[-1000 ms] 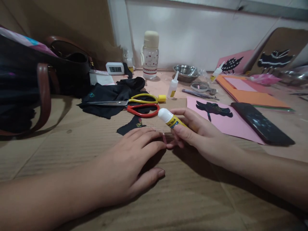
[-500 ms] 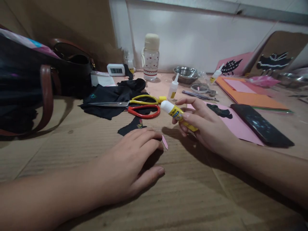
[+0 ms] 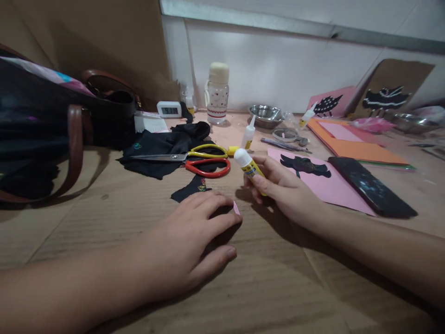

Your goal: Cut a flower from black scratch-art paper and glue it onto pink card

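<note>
In my right hand is a yellow glue stick, its white glue end bare and tilted up to the left. My left hand lies palm down on the cardboard with fingers apart, its fingertips at a small pink paper strip that they partly cover. A small black fabric scrap lies just beyond that hand. Scissors with one yellow and one red handle rest on a larger black cloth. The yellow cap sits by the handles.
A black bag stands at left. Behind are a digital clock, a bottle, a glue bottle and a metal bowl. To the right are pink paper with a black cutout, a phone and orange sheets.
The camera view has tipped slightly upward. My right hand has tightened around the glue stick, which stands steeper. My left fingers have shifted a little right, covering more of the pink strip.
</note>
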The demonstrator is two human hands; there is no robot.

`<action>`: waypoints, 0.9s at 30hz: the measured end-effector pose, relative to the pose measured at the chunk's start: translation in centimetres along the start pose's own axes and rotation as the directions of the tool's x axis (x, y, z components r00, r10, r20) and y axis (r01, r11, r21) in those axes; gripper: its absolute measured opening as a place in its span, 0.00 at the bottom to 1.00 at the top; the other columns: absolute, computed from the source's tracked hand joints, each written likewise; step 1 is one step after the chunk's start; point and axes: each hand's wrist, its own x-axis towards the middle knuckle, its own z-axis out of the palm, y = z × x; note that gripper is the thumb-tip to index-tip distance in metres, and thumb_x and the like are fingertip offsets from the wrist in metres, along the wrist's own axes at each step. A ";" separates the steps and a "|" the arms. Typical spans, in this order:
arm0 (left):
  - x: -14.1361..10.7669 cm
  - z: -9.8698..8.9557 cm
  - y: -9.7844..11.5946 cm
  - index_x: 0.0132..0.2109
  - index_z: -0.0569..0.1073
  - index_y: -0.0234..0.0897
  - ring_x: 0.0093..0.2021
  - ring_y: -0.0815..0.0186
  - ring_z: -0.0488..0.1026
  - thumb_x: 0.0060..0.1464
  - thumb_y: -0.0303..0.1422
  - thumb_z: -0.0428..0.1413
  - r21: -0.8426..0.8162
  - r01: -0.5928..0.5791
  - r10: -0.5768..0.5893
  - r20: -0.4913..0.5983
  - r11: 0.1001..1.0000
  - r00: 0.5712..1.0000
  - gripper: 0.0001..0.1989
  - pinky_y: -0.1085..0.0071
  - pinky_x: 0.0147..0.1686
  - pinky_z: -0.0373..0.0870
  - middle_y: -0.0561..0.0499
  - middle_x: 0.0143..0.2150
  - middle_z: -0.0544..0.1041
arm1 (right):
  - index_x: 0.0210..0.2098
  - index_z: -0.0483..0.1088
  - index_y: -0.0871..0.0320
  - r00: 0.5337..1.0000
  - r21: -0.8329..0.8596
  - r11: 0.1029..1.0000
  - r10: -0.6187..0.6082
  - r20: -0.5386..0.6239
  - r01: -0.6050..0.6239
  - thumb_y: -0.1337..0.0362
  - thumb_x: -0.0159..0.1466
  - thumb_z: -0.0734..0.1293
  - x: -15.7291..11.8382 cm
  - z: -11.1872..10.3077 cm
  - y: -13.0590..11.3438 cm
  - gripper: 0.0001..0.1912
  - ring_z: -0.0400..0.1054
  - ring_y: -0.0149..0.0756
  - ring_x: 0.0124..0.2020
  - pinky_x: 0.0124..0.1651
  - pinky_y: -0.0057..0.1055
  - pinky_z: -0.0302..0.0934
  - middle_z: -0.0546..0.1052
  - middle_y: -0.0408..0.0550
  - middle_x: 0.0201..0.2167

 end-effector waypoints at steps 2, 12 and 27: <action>0.0 0.0 0.0 0.62 0.71 0.39 0.63 0.50 0.67 0.66 0.36 0.56 -0.007 0.009 -0.009 0.008 1.000 1.000 0.20 0.49 0.64 0.67 0.40 0.62 0.70 | 0.56 0.66 0.53 0.999 -0.015 1.000 -0.017 -0.027 0.017 0.49 0.69 0.70 0.0 0.0 0.0 0.22 0.58 0.26 0.23 0.22 0.23 0.54 0.69 0.39 0.33; 0.1 -0.1 0.1 0.61 0.72 0.40 0.62 0.49 0.68 0.64 0.35 0.57 -0.024 0.012 -0.012 -0.011 1.000 1.000 0.20 0.48 0.63 0.68 0.41 0.62 0.71 | 0.32 0.69 0.57 0.993 -0.170 0.980 0.091 -0.074 -0.102 0.33 0.65 0.64 -0.2 -0.1 -0.2 0.31 0.54 0.26 0.19 0.17 0.24 0.50 0.67 0.40 0.24; 0.3 -0.2 0.2 0.61 0.72 0.40 0.62 0.49 0.68 0.64 0.34 0.56 -0.027 0.013 -0.013 -0.001 1.000 1.000 0.19 0.48 0.63 0.67 0.41 0.61 0.71 | 0.33 0.70 0.57 0.998 -0.156 0.986 0.053 -0.028 -0.056 0.35 0.66 0.64 -0.1 0.0 -0.7 0.29 0.55 0.26 0.20 0.20 0.26 0.50 0.69 0.41 0.25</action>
